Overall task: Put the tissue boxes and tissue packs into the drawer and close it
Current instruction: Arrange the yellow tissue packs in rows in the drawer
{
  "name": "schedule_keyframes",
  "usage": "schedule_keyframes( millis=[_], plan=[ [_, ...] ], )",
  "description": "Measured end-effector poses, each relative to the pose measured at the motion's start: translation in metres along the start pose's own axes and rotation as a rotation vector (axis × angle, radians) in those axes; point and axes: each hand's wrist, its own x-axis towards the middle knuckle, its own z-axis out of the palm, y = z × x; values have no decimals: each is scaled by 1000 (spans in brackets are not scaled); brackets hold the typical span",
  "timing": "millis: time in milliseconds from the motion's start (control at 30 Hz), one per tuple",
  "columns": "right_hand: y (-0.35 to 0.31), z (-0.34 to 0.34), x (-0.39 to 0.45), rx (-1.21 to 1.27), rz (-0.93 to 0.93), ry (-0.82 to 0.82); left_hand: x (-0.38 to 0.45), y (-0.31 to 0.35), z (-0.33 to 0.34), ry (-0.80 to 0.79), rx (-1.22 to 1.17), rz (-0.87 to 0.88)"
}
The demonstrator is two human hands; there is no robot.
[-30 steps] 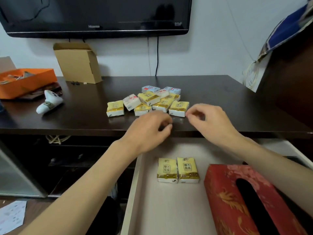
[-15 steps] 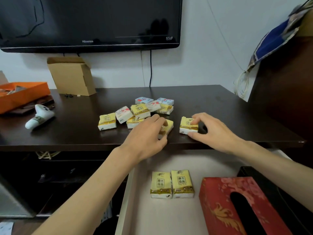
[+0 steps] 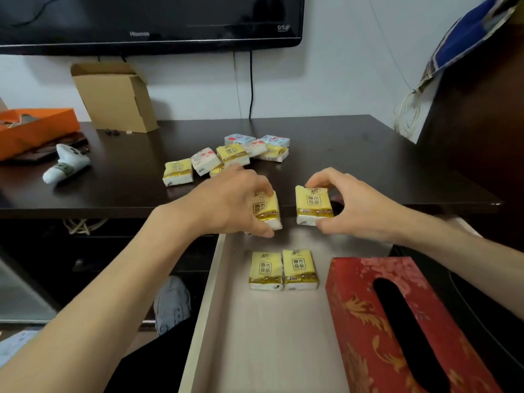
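Below the dark tabletop [image 3: 340,165], each grip holds 1 yellow pack over the open drawer [image 3: 255,336]: left hand [image 3: 226,202], right hand [image 3: 354,205].

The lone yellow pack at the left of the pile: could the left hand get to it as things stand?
Probably not yet: the left hand already holds a yellow pack. Nothing blocks the lone pack otherwise; bare tabletop surrounds it.

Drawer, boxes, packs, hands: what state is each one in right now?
Drawer: open.
Red tissue box: lying in the drawer, slot up.
Two yellow packs: flat in the drawer, side by side.
Left hand: holding a yellow pack.
Right hand: holding another pack.
Pile of packs: on the tabletop.
Cardboard box: open.
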Motion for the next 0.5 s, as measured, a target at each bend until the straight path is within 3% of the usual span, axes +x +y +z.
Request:
schedule_keyframes(
  millis=[233, 333, 500],
  plan=[
    [-33, 33, -59, -231, -64, -259, -65, 14, 44, -179, -3, 91],
    [-39, 45, -66, -423, -111, -402, -82, 12, 68, -184, 90, 156],
    [-46, 54, -64, -564, -153, -449, -89, 19, 86, -164, 197, 298]
  ],
)
